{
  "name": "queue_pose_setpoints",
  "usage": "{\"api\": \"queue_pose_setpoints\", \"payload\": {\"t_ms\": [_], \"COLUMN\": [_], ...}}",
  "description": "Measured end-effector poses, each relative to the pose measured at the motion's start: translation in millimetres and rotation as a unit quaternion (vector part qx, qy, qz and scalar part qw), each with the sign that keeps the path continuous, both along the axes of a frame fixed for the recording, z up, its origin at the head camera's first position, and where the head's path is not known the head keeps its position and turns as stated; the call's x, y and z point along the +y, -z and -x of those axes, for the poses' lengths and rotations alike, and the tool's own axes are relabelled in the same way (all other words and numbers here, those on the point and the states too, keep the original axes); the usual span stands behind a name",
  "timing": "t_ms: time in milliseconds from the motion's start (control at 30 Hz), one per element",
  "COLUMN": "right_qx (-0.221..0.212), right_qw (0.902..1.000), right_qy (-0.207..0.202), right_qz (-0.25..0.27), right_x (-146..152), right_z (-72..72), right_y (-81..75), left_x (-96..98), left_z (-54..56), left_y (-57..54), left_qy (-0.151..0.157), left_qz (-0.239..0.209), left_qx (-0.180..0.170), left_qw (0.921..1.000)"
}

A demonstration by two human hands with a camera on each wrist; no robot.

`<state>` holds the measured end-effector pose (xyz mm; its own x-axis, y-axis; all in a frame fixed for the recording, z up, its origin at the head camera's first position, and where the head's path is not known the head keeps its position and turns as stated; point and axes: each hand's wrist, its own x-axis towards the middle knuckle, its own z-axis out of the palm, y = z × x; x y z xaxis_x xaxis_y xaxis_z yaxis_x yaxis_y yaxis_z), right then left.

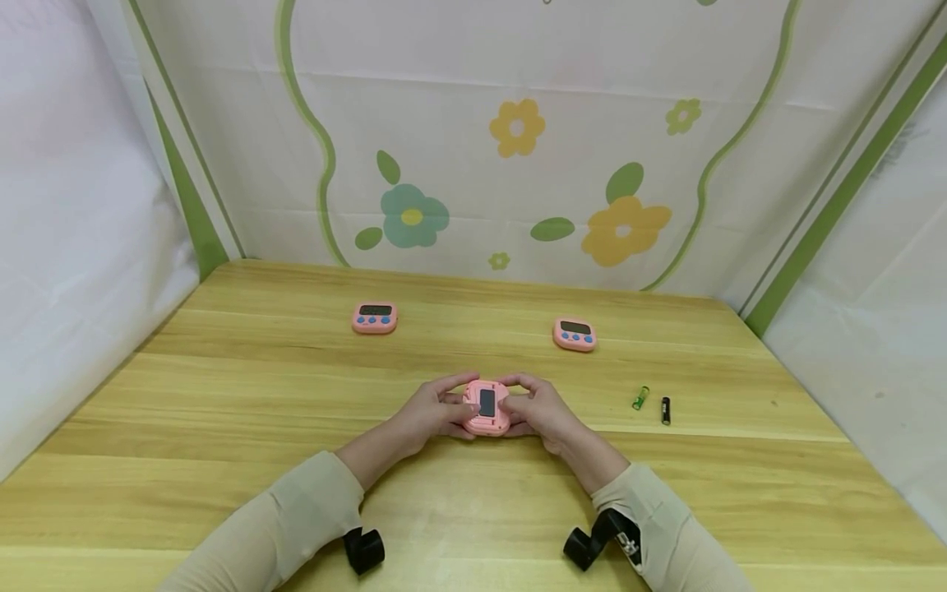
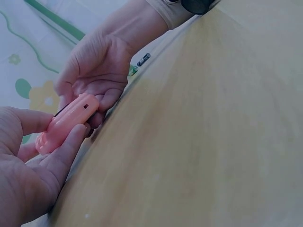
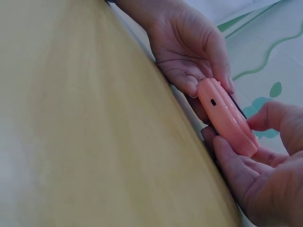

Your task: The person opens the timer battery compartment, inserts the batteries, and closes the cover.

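In the head view, my left hand (image 1: pixel 425 413) and right hand (image 1: pixel 549 413) grip a pink digital timer (image 1: pixel 487 425) from either side. A dark rectangular panel (image 1: pixel 487 402) faces up on it, with both thumbs resting at its edges; no blue buttons show on this face. Fingers of each hand curl under and around the pink case. The left wrist view shows the timer's rounded side (image 2: pixel 71 118) with a small dark slot, tilted between thumbs and fingers. From the right wrist, the same case (image 3: pixel 222 116) appears edge-on, close over the wooden table.
Two more pink timers with blue buttons lie farther back, one at left (image 1: pixel 374 318) and one at right (image 1: pixel 575 335). A green battery (image 1: pixel 640 398) and a black battery (image 1: pixel 666 410) lie right of my hands on the wooden table (image 1: pixel 222 395). A floral cloth (image 1: pixel 459 148) hangs behind.
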<state>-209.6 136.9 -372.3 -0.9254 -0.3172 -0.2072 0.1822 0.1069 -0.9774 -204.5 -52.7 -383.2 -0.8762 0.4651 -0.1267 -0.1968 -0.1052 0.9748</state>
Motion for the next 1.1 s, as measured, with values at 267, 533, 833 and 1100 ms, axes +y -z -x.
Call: {"api": "queue_pose_setpoints", "payload": {"t_ms": [267,533,833,1100], "right_qx": [-0.004,0.007,0.017,0.022], "right_qw": [0.9999,0.9994,0.9977,0.9974], "right_qy": [0.012,0.029,0.062,0.068], "right_qz": [-0.007,-0.019,-0.021,-0.008], "right_x": [-1.5,-3.0,-7.9,-6.3], "right_z": [-0.9,-0.2,-5.4,-1.9], "right_y": [-1.4,-1.6,-6.3,-0.1], "left_x": [0.7,0.9,0.2,0.3], "left_z": [1.8,0.3,1.8,2.0], "left_y": [3.0,0.1,0.0,-0.7], "left_qy": [-0.003,-0.003,-0.003,-0.007], "left_qz": [0.003,-0.005,-0.013,-0.02], "left_qx": [-0.003,-0.007,-0.012,-0.016], "left_qw": [1.0,1.0,0.9998,0.9996]}}
